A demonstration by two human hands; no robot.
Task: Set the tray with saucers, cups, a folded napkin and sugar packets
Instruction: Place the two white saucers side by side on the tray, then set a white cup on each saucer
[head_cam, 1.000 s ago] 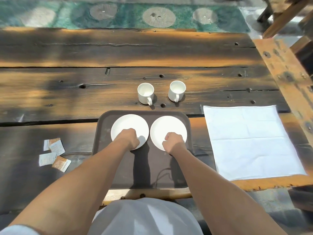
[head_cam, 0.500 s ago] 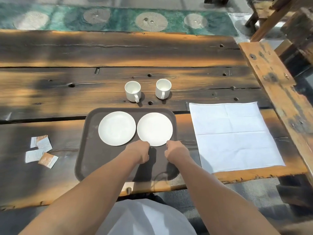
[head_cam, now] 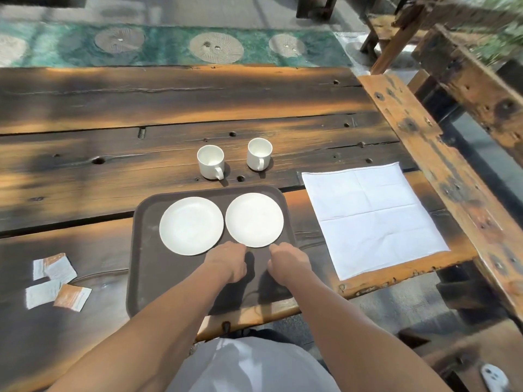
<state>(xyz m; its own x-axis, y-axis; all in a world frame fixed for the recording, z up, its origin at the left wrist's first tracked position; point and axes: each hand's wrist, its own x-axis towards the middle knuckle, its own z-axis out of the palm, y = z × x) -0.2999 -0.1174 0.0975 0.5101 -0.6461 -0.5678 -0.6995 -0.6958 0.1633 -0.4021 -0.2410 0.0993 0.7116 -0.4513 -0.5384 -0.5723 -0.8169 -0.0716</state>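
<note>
We have both saucers on the tray [head_cam: 141, 258]: the left saucer [head_cam: 191, 225] and the right saucer [head_cam: 254, 219] lie side by side on its far half, nearly touching. The step in hand, as we judge it, is getting a cup onto each saucer. The left cup [head_cam: 210, 162] and the right cup [head_cam: 259, 153] stand upright on the tabletop [head_cam: 169, 103] just beyond the tray, handles turned towards us.

To do this well, we should reach over the saucers without brushing them, take each cup by its handle or body, and lower it onto the middle of its saucer so the saucer does not slide on the tray.

Our left hand [head_cam: 226, 261] is loosely curled, knuckles up, holding nothing; its fingertips sit at the near rims of the saucers, though we cannot tell whether they touch. Our right hand [head_cam: 288, 261] is likewise loosely closed and empty, just beside the right saucer's near edge, over the tray.

The napkin [head_cam: 370, 216] lies unfolded on the tabletop to the right, and the sugar packets [head_cam: 56, 281] lie scattered to the left, off the tray.
</note>
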